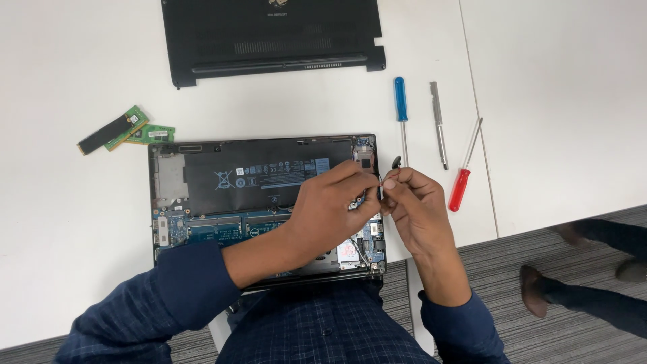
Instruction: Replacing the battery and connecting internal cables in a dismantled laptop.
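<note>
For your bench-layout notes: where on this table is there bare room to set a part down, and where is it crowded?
Bare: the table left of the open laptop, and right of the red screwdriver. Crowded: the laptop's right edge, where both hands meet beside the blue screwdriver.

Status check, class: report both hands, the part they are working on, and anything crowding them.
Left hand and right hand pinch thin black wire at opened black laptop's right edge. Blue-handled screwdriver lies close beside; nothing blocks.

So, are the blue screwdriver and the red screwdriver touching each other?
Apart. The head view shows the blue screwdriver and the red screwdriver lying separately, with a grey metal tool and bare table between them.
</note>
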